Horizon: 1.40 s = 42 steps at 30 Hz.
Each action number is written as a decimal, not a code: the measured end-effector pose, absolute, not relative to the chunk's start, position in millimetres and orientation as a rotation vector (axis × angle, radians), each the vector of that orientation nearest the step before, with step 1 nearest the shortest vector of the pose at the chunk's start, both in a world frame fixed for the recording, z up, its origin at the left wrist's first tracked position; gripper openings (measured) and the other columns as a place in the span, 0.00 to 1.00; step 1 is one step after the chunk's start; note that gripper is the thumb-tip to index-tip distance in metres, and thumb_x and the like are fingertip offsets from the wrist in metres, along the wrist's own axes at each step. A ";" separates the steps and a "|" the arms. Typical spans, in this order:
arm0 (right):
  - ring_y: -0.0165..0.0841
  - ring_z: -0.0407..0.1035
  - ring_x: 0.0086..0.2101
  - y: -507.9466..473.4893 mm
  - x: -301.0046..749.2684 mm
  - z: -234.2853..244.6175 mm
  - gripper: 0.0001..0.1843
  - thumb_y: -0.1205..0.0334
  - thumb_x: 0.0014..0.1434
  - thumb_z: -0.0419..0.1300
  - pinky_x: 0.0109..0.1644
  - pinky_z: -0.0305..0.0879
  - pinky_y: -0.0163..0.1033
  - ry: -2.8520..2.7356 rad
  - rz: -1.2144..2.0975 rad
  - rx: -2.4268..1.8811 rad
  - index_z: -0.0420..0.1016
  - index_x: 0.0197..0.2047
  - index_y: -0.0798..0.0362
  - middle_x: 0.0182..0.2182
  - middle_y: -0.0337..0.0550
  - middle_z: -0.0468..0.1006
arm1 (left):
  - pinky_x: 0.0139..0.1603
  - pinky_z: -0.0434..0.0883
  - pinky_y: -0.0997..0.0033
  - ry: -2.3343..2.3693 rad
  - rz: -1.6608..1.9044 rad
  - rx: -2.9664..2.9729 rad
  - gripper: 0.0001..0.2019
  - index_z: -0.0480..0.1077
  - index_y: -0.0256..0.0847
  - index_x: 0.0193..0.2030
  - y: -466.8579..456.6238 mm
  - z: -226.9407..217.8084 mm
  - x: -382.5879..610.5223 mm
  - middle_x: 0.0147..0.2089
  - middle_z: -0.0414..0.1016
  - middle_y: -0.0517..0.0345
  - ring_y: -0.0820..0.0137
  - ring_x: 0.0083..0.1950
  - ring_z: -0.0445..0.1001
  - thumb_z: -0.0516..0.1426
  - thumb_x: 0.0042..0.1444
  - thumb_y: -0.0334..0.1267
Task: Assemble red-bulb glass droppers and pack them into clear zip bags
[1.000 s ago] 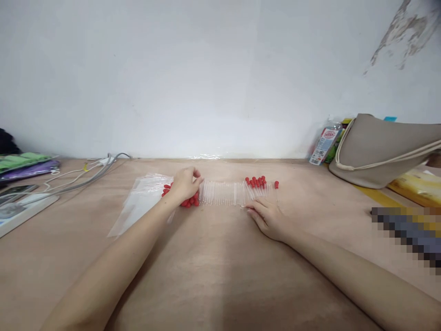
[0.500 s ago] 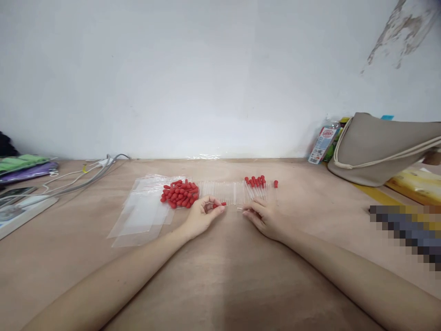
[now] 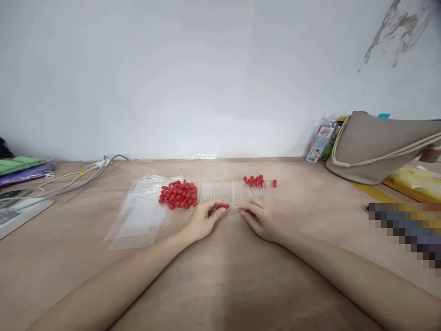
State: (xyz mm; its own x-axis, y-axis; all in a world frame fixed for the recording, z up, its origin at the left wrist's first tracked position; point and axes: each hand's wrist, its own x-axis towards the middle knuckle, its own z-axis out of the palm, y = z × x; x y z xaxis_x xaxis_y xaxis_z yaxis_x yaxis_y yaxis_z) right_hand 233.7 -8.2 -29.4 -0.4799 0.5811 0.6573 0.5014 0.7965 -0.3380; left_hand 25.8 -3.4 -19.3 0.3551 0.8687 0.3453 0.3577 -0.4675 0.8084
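Between thumb and fingers, my left hand (image 3: 206, 218) pinches a red rubber dropper bulb (image 3: 223, 206), its open end facing right. My right hand (image 3: 259, 219) holds a thin clear glass dropper tube (image 3: 234, 207) that points left and meets the bulb's mouth; how far it goes in cannot be made out. Behind the hands lies a row of clear tubes (image 3: 217, 191). A heap of red bulbs (image 3: 177, 194) rests left of the row. Droppers with red bulbs fitted (image 3: 255, 180) lie at the row's right end, and one more dropper (image 3: 274, 183) sits apart.
Clear plastic bags (image 3: 132, 220) are spread under and left of the bulb heap. Cables (image 3: 86, 177) and a white power strip (image 3: 25, 214) lie far left. At the right stand a bottle (image 3: 322, 142) and a beige bag (image 3: 375, 147), with a yellow packet (image 3: 413, 184) beside them.
The red bulb and the glass tube have come together; before, a gap lay between them. My left hand has shifted slightly right, and more of the tube shows.
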 end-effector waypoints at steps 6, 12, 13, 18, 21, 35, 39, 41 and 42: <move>0.29 0.63 0.29 -10.8 233.3 -27.5 0.12 0.65 0.60 0.48 0.32 0.63 0.34 -2.196 0.158 -0.739 0.69 0.44 0.54 0.30 0.45 0.69 | 0.40 0.69 0.69 1.085 1.000 2.077 0.11 0.70 0.37 0.42 -5.3 -18.7 26.1 0.39 0.75 0.54 0.68 0.39 0.72 0.53 0.55 0.39; 0.29 0.64 0.30 -6.8 236.7 -31.0 0.12 0.66 0.60 0.49 0.33 0.63 0.34 -2.216 0.198 -0.656 0.71 0.44 0.53 0.30 0.44 0.69 | 0.36 0.67 0.73 1.052 0.920 2.208 0.09 0.72 0.39 0.37 -11.3 -14.1 26.3 0.35 0.74 0.58 0.71 0.35 0.71 0.52 0.56 0.38; 0.29 0.64 0.31 -5.1 237.5 -32.3 0.13 0.66 0.60 0.49 0.33 0.63 0.34 -2.224 0.199 -0.642 0.71 0.44 0.52 0.30 0.44 0.69 | 0.37 0.67 0.73 1.041 0.906 2.236 0.09 0.72 0.39 0.37 -12.5 -13.5 26.3 0.34 0.74 0.58 0.71 0.35 0.71 0.52 0.56 0.38; 0.27 0.63 0.29 1.3 241.0 -38.8 0.14 0.69 0.59 0.49 0.32 0.61 0.33 -2.269 0.123 -0.583 0.71 0.45 0.50 0.30 0.42 0.69 | 0.37 0.66 0.73 1.022 0.878 2.363 0.07 0.71 0.39 0.35 -17.2 -11.0 26.4 0.34 0.74 0.59 0.72 0.35 0.70 0.52 0.57 0.35; 0.27 0.62 0.29 -0.2 241.9 -39.6 0.14 0.69 0.59 0.49 0.31 0.60 0.32 -2.294 0.014 -0.597 0.71 0.45 0.51 0.30 0.42 0.69 | 0.36 0.65 0.73 1.048 0.865 2.405 0.08 0.71 0.39 0.35 -18.8 -11.0 27.1 0.32 0.73 0.59 0.72 0.34 0.70 0.52 0.57 0.36; 0.28 0.60 0.26 -11.6 225.7 -30.9 0.13 0.66 0.60 0.45 0.28 0.54 0.32 -2.470 -0.167 -0.775 0.70 0.34 0.57 0.27 0.43 0.69 | 0.35 0.65 0.73 0.986 0.880 2.525 0.07 0.70 0.38 0.36 -17.7 -18.4 25.5 0.32 0.71 0.57 0.72 0.33 0.68 0.51 0.57 0.36; 0.28 0.60 0.27 -11.0 224.7 -28.7 0.13 0.66 0.61 0.45 0.29 0.55 0.33 -2.493 -0.109 -0.828 0.70 0.34 0.57 0.28 0.44 0.69 | 0.35 0.65 0.73 1.011 0.873 2.527 0.07 0.70 0.38 0.36 -16.7 -16.2 25.2 0.32 0.71 0.57 0.72 0.33 0.68 0.51 0.57 0.36; 0.28 0.61 0.28 -11.6 225.8 -25.2 0.12 0.65 0.61 0.46 0.31 0.56 0.33 -2.512 -0.090 -0.830 0.71 0.37 0.56 0.29 0.44 0.70 | 0.36 0.66 0.72 1.003 0.866 2.536 0.07 0.70 0.39 0.37 -16.1 -14.2 24.5 0.33 0.72 0.57 0.71 0.34 0.69 0.52 0.57 0.37; 0.29 0.62 0.29 -11.7 227.1 -22.8 0.12 0.65 0.61 0.47 0.32 0.56 0.33 -2.512 -0.095 -0.824 0.71 0.37 0.55 0.29 0.44 0.70 | 0.37 0.66 0.72 1.006 0.881 2.537 0.07 0.69 0.39 0.39 -15.7 -13.3 23.9 0.35 0.72 0.57 0.71 0.35 0.69 0.52 0.56 0.37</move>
